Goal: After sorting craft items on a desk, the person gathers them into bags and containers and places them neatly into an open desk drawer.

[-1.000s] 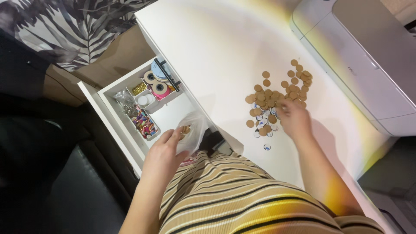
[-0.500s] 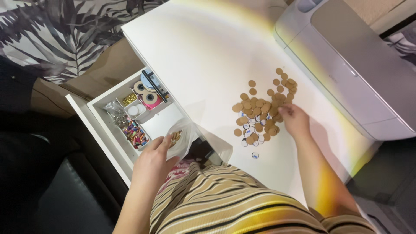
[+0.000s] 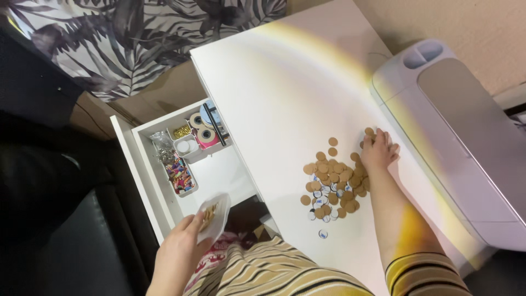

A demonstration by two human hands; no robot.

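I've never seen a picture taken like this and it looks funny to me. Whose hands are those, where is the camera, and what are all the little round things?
The camera sits on a person's head and looks down, so you see that person's own two arms from above. There is no machine doing the work, only bare hands.

The right hand rests on a pile of small round tan discs spread on the white tabletop; some discs show white and blue faces. The left hand holds a small clear plastic bag with a few tan discs inside, over the open white drawer.

In the drawer are rolls of tape and a clear tray of tiny colourful bits. On the right stands a big white and grey machine with a lid.
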